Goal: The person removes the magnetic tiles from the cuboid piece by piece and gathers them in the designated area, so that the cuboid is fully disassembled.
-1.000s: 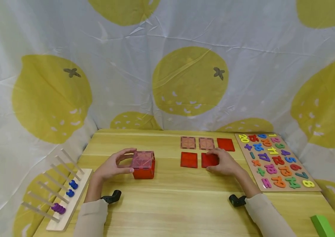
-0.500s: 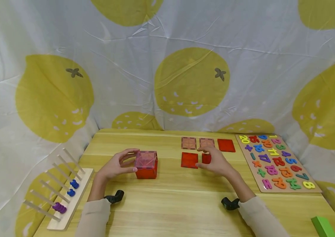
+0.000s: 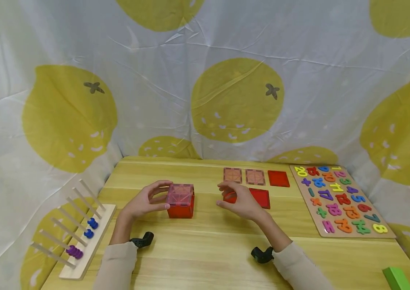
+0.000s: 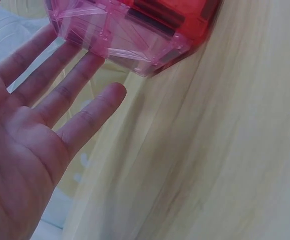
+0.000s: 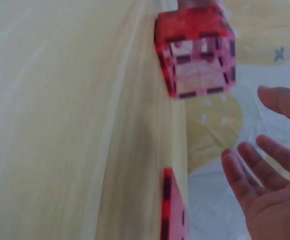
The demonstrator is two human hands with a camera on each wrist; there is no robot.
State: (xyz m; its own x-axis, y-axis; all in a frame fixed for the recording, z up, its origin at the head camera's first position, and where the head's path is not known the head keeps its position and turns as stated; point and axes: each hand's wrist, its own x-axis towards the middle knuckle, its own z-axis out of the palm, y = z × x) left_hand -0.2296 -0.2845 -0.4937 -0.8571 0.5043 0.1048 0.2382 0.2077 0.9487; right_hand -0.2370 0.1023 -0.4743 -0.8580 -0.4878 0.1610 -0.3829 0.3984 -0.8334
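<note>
A small box of magnetic tiles [image 3: 180, 201], red at the sides with a pink see-through top, stands left of the table's middle. My left hand [image 3: 146, 201] is at its left side, thumb in front and fingers behind. In the left wrist view the fingers [image 4: 67, 87] are extended and some tips meet the pink tile's edge; whether they press is unclear. My right hand [image 3: 241, 200] hovers right of the box with loosely bent fingers and nothing in it. Beneath it a red tile [image 3: 229, 198] is partly covered, beside another red tile [image 3: 261, 198].
Two pink tiles [image 3: 232, 175] and a red tile [image 3: 279, 178] lie in the back row. A number puzzle board [image 3: 311, 215] lies at right, a green block [image 3: 396, 278] at the front right. A wooden peg rack [image 3: 81, 264] with blue and purple rings stands at left.
My right hand has moved left, away from the right-hand red tile, which lies uncovered on the table. My left hand stays beside the box. The head view has shifted slightly.
</note>
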